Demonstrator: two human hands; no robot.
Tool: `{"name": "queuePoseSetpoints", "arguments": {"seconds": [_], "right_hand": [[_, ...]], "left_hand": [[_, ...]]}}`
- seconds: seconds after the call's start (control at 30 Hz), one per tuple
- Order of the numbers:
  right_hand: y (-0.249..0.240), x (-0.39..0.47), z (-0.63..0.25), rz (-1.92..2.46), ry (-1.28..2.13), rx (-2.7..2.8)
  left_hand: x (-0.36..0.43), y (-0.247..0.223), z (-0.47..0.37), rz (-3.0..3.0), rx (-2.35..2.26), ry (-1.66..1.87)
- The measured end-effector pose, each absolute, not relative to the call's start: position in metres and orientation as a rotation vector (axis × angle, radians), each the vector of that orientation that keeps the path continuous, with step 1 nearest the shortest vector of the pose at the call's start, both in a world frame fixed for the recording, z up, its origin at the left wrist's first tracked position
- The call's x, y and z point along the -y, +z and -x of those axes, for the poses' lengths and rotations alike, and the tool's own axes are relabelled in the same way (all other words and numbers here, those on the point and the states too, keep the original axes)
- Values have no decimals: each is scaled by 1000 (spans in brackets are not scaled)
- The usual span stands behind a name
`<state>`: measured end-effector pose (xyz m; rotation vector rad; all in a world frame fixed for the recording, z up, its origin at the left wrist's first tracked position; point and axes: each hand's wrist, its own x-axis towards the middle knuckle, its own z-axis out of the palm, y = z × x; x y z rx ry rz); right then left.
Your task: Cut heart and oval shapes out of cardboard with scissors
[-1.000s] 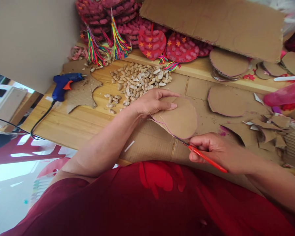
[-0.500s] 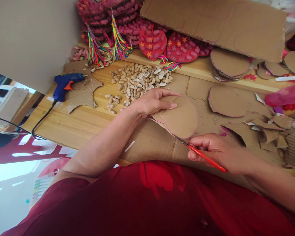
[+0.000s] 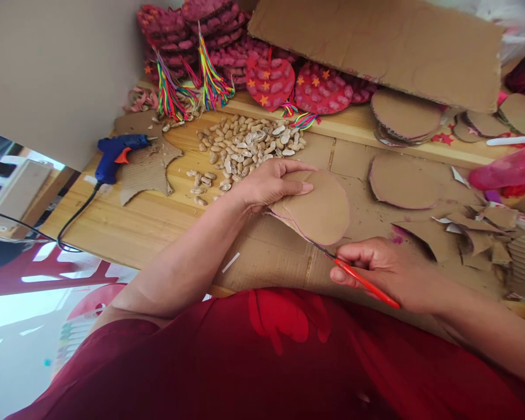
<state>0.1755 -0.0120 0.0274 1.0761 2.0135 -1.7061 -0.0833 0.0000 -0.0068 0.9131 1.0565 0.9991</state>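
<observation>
Table [image 3: 114,224] wooden, cardboard [image 3: 262,254] atop; left hand [image 3: 273,184] pinching cutout [image 3: 321,210], right hand [image 3: 378,268] gripping scissors [image 3: 365,283].

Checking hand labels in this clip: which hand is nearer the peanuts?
Left. The left hand is at the near edge of the peanuts; the right hand is farther off, toward the lower right, holding scissors.

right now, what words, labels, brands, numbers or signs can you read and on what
None can be read.
Any marking on the blue glue gun or white power strip is too small or blurred.
The cardboard piece in the left hand shows a purple line, no legible writing.
</observation>
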Motion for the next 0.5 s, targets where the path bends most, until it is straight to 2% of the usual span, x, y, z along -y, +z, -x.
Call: {"name": "queuePoseSetpoints", "arguments": {"seconds": [0.33,0.5], "right_hand": [[30,14,-174,-1087,-1589,-2124],[30,16,-171,-1087,-1734,-2004]], "left_hand": [[0,-7,83,-905,-1055,993],[0,-6,82,-906,-1043,1016]]}}
